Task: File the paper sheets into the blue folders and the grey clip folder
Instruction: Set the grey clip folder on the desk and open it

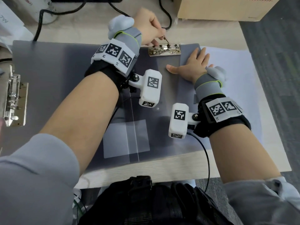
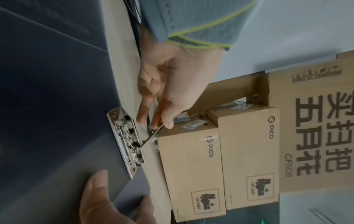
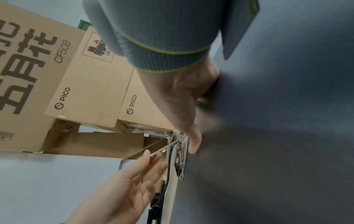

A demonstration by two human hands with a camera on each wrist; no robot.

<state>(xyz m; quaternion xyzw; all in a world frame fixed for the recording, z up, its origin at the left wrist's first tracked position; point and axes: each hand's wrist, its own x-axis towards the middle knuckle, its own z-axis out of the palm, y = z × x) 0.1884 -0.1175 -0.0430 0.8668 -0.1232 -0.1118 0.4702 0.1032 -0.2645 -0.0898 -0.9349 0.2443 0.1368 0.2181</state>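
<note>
The grey clip folder [image 1: 97, 82] lies open on the tabletop [image 1: 146, 169]. Its metal clip [image 1: 164, 49] runs lengthwise along the far edge. The left hand [image 1: 150, 28], nearer the clip, pinches the raised lever [image 1: 166, 40] with curled fingers. Right of the clip, the right hand [image 1: 192, 65] presses flat, fingers spread, beside the paper sheets [image 1: 235, 75].

A light grey sleeve [image 1: 37, 161] is worn pushed up on the left arm and another [image 1: 266, 197] on the right. Next to each hand, a grey knitted cuff [image 1: 128, 38] edged in lime green is worn, with a pale rounded pad beside it. Behind each cuff, a black strap and a white band [image 1: 113, 54] printed with black square markers are fitted. A white marker-printed camera block [image 1: 150, 88] is bolted beside each band; a black cable [image 1: 206, 158] is plugged into the right one.
</note>
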